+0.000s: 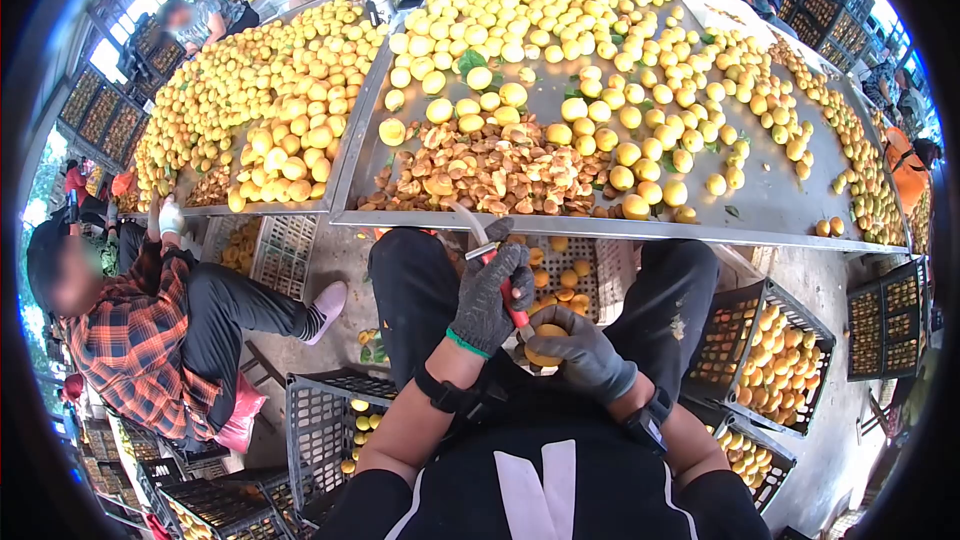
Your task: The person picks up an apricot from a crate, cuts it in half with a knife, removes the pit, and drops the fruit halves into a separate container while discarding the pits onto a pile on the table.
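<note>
My left hand [485, 305], in a dark grey knitted glove with a green cuff, is closed around a red-handled tool [488, 255]. A pale, blunt-looking end of the tool points up towards the table; its lower end meets the fruit. I cannot make out its exact kind. Between the fingers of my right hand [590, 355], in a grey glove, is an orange-yellow apricot [545, 345]. Both hands are together above my lap. Below and beyond them stands a pale crate [612, 275] with apricots in it, partly hidden by my hands and knees.
Ahead, a metal table [700, 227] bears many apricots [480, 25] and a heap of opened apricot pieces [490, 170]. A co-worker in a checked shirt [135, 345] sits at left. Crates of apricots [770, 360] stand at right; a black crate [320, 430] is at left.
</note>
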`<action>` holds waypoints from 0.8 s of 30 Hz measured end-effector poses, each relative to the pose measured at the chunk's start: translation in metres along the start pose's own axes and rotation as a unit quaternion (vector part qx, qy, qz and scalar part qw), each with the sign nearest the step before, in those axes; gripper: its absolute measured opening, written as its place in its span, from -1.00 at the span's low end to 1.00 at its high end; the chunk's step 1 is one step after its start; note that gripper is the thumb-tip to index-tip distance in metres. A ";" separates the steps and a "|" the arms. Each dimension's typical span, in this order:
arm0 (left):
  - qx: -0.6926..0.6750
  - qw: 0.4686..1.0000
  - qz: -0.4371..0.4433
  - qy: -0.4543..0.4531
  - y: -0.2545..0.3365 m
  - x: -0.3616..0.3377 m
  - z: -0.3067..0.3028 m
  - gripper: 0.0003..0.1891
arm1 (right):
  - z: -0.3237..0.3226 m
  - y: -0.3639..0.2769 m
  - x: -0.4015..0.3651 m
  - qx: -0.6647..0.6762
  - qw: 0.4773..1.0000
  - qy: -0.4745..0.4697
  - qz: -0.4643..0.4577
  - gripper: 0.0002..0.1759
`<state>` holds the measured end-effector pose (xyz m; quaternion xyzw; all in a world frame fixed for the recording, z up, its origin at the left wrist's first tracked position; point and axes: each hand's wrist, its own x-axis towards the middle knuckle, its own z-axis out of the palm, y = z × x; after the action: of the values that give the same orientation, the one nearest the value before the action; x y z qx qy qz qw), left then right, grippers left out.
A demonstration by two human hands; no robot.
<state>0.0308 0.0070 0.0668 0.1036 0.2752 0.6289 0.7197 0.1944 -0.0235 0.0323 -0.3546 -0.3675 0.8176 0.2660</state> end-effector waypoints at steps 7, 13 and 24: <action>0.094 0.992 0.086 -0.003 0.003 0.000 0.000 -0.76 | 0.013 -0.012 -0.011 0.115 0.993 -0.007 0.006 -0.56; 0.123 0.975 0.185 -0.005 0.008 -0.012 0.007 -0.89 | 0.009 -0.004 -0.013 0.095 0.995 -0.018 -0.010 -0.49; 0.059 0.975 0.215 -0.003 -0.001 -0.017 0.011 -0.86 | 0.020 -0.011 -0.019 -0.005 0.995 0.043 -0.085 -0.51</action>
<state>0.0362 -0.0072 0.0799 0.2045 0.2804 0.7515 0.5610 0.1917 -0.0385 0.0575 -0.3582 -0.3886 0.7740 0.3486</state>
